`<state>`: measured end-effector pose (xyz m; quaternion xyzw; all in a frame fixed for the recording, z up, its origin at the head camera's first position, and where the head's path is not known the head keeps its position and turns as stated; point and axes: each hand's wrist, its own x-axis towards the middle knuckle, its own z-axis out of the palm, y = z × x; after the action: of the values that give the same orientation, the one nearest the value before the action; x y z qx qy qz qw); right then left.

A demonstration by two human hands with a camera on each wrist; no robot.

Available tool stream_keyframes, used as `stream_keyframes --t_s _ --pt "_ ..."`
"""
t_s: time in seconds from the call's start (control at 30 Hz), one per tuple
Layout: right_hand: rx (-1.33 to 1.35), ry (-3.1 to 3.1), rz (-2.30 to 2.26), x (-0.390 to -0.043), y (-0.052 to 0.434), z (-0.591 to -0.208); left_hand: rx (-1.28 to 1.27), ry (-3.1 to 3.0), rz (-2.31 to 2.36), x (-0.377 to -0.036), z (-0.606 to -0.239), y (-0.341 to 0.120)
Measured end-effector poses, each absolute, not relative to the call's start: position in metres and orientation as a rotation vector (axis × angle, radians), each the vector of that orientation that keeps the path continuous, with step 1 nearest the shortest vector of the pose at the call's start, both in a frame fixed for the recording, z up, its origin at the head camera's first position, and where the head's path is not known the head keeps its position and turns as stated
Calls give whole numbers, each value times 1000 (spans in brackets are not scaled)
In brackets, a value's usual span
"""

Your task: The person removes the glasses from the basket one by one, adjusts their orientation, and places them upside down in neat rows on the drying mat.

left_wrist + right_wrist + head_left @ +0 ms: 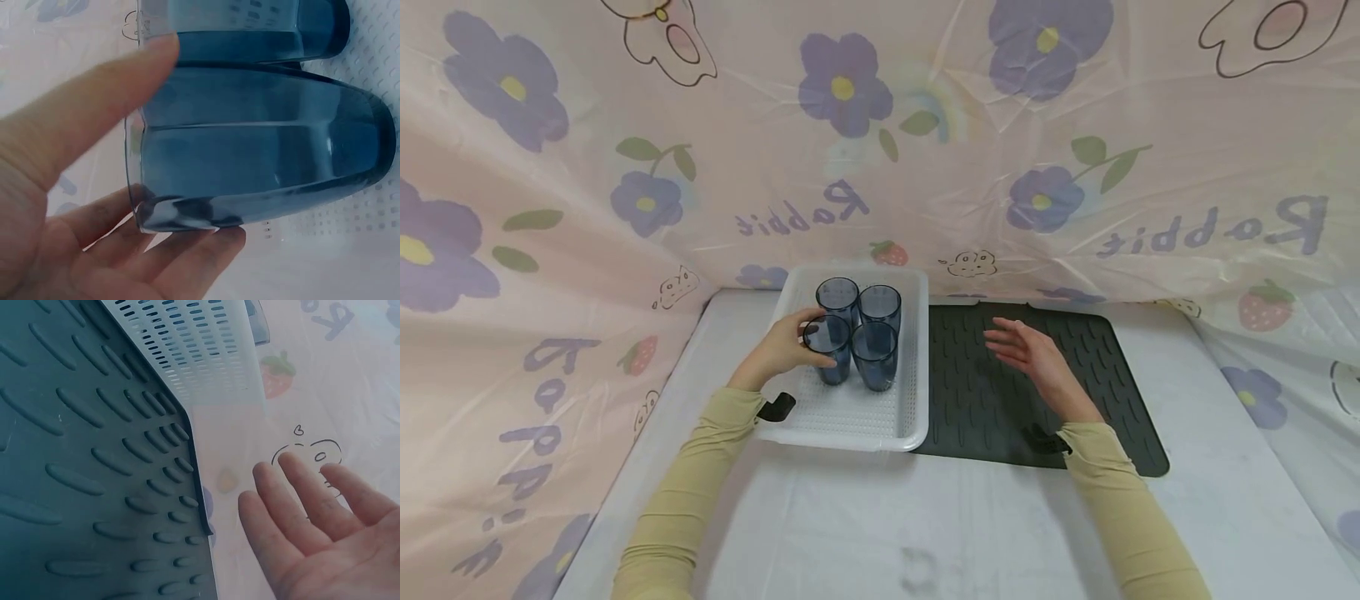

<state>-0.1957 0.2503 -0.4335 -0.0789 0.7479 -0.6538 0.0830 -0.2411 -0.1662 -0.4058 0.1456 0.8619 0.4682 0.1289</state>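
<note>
Several blue-tinted drinking glasses stand upright, close together, in a white perforated basket [919, 408]. My left hand [781, 348] grips the front-left glass [832, 367], thumb on the near side and fingers round the far side. In the left wrist view that glass [250, 153] has its base at the basket's floor, with another glass [250, 47] right beside it. To its right stands the front-right glass [876, 362]; two more are behind. Over the dark mat [958, 408], my right hand [1036, 360] hovers with straight fingers, holding nothing.
The black ridged mat lies flat just right of the basket, on a white-covered table [820, 517]. A printed curtain [925, 167] hangs behind the table and along both sides. Black straps [777, 407] are on the wrists.
</note>
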Motion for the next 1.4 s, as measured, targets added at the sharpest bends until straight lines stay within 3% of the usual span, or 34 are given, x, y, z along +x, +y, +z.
stream_keyframes --t_s 0.67,1.4 --pt "-200 2149 -1996 -200 245 -431 327 2657 1351 -233 -400 -174" --pt "-241 2102 -2073 -202 239 -423 156 2494 1951 -205 -339 -182"
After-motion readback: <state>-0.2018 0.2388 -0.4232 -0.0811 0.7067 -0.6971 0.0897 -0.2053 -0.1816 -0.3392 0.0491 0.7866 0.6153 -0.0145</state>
